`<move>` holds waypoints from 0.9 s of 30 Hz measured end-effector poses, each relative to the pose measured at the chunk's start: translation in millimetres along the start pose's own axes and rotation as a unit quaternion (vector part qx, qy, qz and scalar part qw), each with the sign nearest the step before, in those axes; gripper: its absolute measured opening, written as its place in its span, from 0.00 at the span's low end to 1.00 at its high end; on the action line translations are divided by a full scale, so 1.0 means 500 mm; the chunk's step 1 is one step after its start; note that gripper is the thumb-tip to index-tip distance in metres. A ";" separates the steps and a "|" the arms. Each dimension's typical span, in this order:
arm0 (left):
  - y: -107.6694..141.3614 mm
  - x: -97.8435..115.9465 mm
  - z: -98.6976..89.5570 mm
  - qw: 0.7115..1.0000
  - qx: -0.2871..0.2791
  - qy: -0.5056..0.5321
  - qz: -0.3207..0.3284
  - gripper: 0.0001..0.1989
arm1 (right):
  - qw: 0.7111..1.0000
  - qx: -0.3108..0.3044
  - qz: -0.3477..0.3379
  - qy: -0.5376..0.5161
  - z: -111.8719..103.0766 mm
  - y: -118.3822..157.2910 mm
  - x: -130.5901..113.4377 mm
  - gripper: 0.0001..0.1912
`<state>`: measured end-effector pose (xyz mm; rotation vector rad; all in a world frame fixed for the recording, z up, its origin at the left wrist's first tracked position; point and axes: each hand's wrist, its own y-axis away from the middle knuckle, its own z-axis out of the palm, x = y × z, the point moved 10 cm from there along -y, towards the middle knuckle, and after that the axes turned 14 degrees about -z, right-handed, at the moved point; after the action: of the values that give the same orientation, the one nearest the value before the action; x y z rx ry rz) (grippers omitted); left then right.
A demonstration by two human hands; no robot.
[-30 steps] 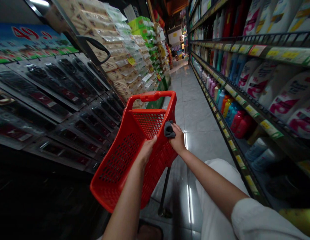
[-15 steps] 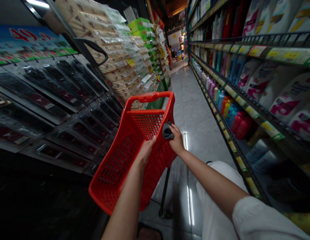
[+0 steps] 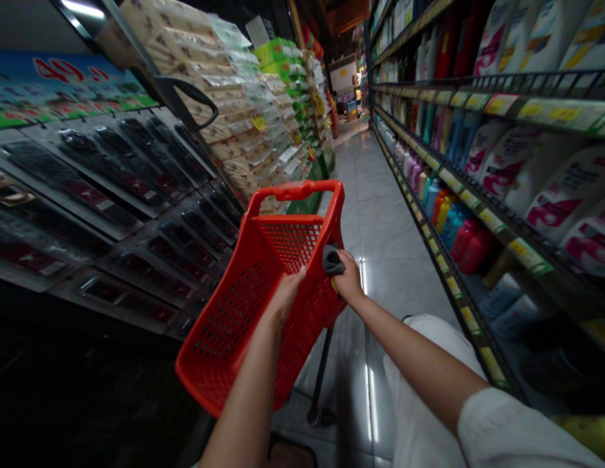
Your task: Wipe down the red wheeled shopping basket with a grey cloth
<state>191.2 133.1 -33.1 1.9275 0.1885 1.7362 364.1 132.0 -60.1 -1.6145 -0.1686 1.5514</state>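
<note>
A red plastic shopping cart (image 3: 254, 253) with lattice walls stands tilted in view before me. My left hand (image 3: 289, 292) grips the rim of its right side wall, thumb on top and the other fingers mostly hidden. Beside it, my right hand (image 3: 349, 276) is closed around a dark grey cloth (image 3: 332, 260), which lies against the outer face of the same wall near the handle end. A bit of yellow shows under the right hand; I cannot make out what it is.
Shelves of shampoo bottles (image 3: 556, 195) line the right side. On the left are a rack of packaged goods (image 3: 112, 162) and stacked tissue packs (image 3: 244, 130). The grey tiled aisle floor (image 3: 380, 221) runs ahead. A cart leg with a wheel (image 3: 319, 413) rests on the tiles.
My right hand and the cloth have shifted slightly down and right along the cart's wall. A bit of yellow now shows beneath that hand. The left hand keeps its grip.
</note>
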 end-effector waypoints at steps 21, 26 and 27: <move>-0.009 0.001 0.002 1.000 -0.014 0.009 -0.006 0.35 | 0.986 -0.110 -0.113 0.051 0.003 0.004 -0.099 0.28; -0.003 -0.007 -0.010 1.000 0.012 0.005 -0.017 0.36 | 0.983 -0.036 -0.141 0.113 -0.038 -0.076 -0.103 0.35; -0.004 -0.012 -0.013 1.000 0.014 0.004 -0.022 0.36 | 0.981 -0.044 -0.144 0.122 -0.031 -0.087 -0.099 0.36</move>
<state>184.5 134.1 -39.0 1.9227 0.2582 1.7220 386.5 120.1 2.7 -1.7489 -0.3253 1.1310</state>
